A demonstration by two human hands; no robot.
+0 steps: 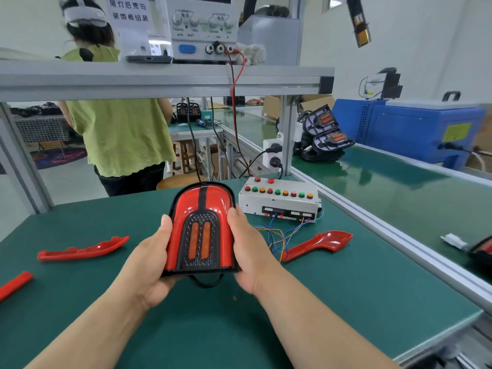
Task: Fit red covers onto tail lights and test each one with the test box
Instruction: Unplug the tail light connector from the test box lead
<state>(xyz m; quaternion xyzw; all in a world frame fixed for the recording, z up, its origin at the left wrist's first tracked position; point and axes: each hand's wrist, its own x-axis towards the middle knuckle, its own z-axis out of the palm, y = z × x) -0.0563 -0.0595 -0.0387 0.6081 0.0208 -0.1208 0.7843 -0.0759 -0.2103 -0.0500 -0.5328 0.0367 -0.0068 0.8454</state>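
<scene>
Hands [151, 262] either side of tail light [201, 206]

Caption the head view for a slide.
Left hand and right hand hold a red-covered tail light over the green bench; test box behind, spare red cover at right.

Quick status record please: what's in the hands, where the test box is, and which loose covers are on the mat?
held: tail light, red covers on, above the green mat
left hand: grips its left edge
right hand: grips its right edge
test box: on mat, beyond right hand, coloured wires trailing forward
loose covers: left red cover; right red cover; third red cover at frame edge
link to box: cannot tell; black cable loops under the light
</scene>
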